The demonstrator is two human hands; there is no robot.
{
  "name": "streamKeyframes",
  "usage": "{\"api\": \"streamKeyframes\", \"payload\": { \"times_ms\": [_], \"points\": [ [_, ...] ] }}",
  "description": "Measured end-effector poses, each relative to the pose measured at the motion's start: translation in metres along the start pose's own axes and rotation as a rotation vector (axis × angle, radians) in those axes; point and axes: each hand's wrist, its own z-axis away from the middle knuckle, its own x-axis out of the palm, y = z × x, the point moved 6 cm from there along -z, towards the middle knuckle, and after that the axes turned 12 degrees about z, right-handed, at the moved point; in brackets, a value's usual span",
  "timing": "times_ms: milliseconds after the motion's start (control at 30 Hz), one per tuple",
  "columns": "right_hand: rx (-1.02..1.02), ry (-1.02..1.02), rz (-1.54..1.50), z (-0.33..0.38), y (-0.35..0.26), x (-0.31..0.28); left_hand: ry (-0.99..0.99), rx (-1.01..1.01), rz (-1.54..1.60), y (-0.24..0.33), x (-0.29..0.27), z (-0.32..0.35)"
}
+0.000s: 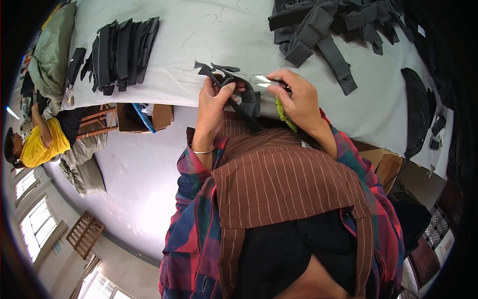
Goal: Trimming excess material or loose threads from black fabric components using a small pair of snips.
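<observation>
1. Here at the near edge of the white-cloth-covered bench (209, 47), the left hand (214, 99) has its fingers pinched on a folded piece of dark grey fabric (251, 97), narrow ends of it poking out above and below the grip
2. Across from it, the right hand (298, 99) curls its fingers around small silver-bladed snips (262, 79), bright blades pointing left, right beside that fabric (whether they touch it, I cannot tell)
3. Below the right hand dangles a lime-green strip of cloth (283, 114), just in front of the brown apron with pale pinstripes (289, 174)
4. Up on the left, a row of flat dark grey strips (122, 55) lies overlapping; at the upper right sprawls a looser heap of dark grey strips (328, 30), with stray dark threads (186, 40) scattered between
5. Far right, a curved black fabric piece (416, 109); down by the bench's left side, a brown cardboard box (163, 117), and farther left, a person in a yellow shirt (47, 144)
</observation>
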Motion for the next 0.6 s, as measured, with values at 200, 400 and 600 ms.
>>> {"api": "streamKeyframes", "payload": {
  "times_ms": [200,400,600],
  "points": [
    [0.104,-0.092,-0.094,-0.01,0.025,0.014,-0.076,-0.11,0.252,0.02,-0.012,0.02],
    [-0.466,-0.126,-0.091,-0.017,-0.01,0.06,-0.117,0.118,0.353,0.071,-0.059,0.054],
    [-0.103,-0.888,-0.576,0.022,-0.039,0.084,0.237,0.385,-0.155,0.154,-0.071,0.024]
  ]
}}
